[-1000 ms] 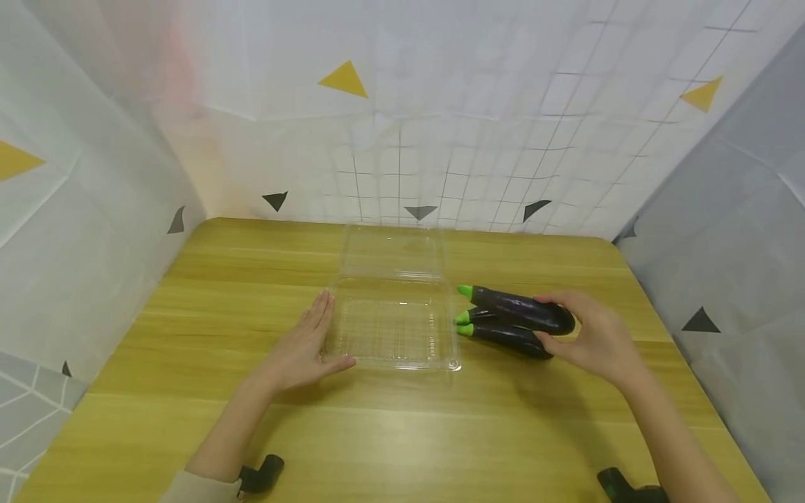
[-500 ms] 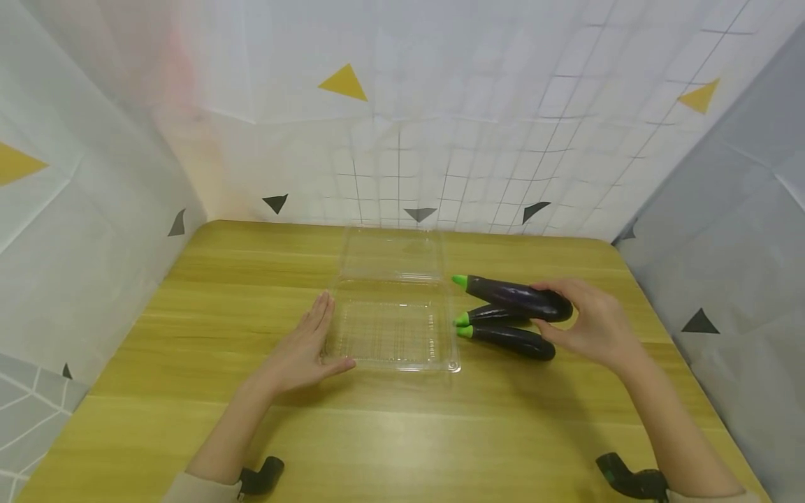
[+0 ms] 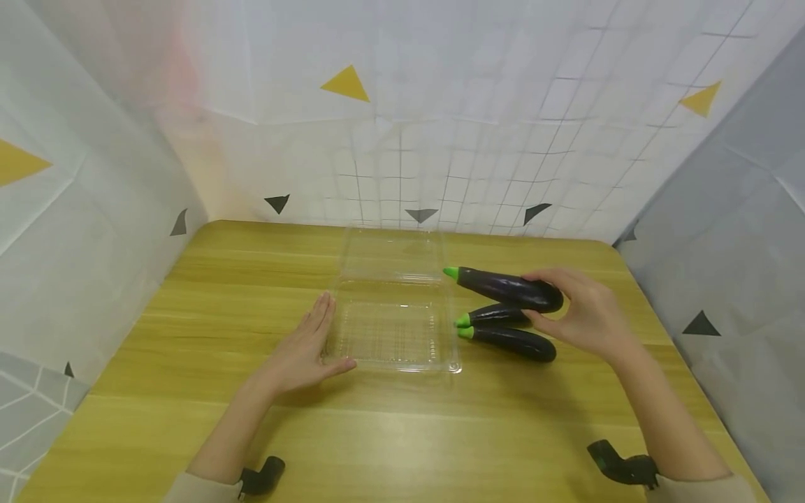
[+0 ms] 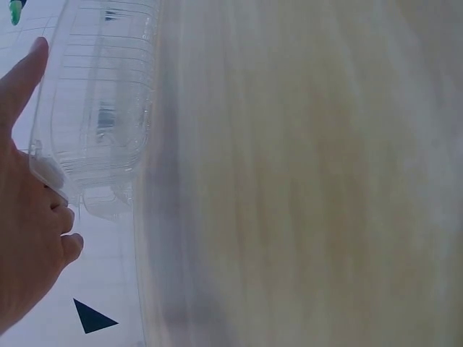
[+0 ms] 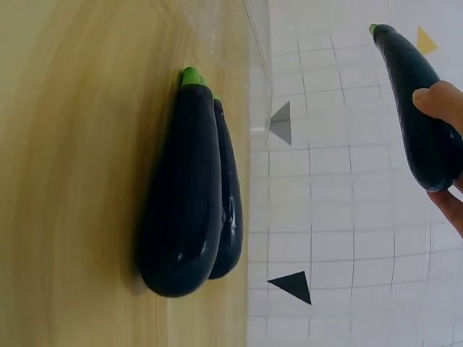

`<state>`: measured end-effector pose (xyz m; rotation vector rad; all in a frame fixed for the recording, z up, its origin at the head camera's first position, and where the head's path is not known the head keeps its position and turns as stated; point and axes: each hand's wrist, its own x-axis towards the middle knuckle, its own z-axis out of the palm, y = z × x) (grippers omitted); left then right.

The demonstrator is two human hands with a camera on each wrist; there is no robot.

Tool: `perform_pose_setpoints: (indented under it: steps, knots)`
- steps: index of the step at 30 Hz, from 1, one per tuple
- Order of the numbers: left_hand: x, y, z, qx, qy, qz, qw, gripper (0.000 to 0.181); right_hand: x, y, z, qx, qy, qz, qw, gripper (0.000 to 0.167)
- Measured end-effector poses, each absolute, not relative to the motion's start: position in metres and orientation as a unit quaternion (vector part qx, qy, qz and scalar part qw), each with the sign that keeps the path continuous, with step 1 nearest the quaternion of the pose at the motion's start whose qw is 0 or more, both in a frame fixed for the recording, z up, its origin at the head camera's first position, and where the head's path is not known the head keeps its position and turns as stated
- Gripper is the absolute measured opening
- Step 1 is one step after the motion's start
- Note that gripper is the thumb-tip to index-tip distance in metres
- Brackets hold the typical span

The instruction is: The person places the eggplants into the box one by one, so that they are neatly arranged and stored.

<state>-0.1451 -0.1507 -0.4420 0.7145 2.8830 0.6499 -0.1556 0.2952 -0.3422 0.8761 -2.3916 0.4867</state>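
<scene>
My right hand (image 3: 588,314) pinches the thick end of a dark purple eggplant (image 3: 503,286) between thumb and fingers. In the right wrist view this eggplant (image 5: 409,87) is lifted off the table, its green stem end pointing left in the head view. Two more eggplants lie side by side below it: a nearer one (image 3: 516,343) and a farther one (image 3: 497,314) partly hidden by the right thumb. A clear plastic clamshell box (image 3: 402,365) stands with its lid (image 3: 393,255) folded back. My left hand (image 3: 302,353) rests against the box's left side, fingers extended and thumb at the front corner.
The wooden table (image 3: 402,447) is bounded at the back by a white patterned sheet (image 3: 465,140), with more sheets at both sides. Black wrist mounts (image 3: 263,476) show near both forearms.
The right hand has raised one eggplant off the other two and carried it slightly left and toward the back. The left hand and the box stay in place.
</scene>
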Motion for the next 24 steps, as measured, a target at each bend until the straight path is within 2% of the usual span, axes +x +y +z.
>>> perform_pose_setpoints:
  steps: [17,24]
  knots:
    - [-0.146,-0.150,-0.443,0.236,0.948,0.211,0.045,0.113,-0.171,0.277,-0.345,0.350,-0.874,0.224,0.253,0.064]
    - [-0.145,-0.150,-0.442,0.234,0.948,0.211,0.044,0.113,-0.177,0.269,-0.346,0.372,-0.860,0.238,0.255,0.052]
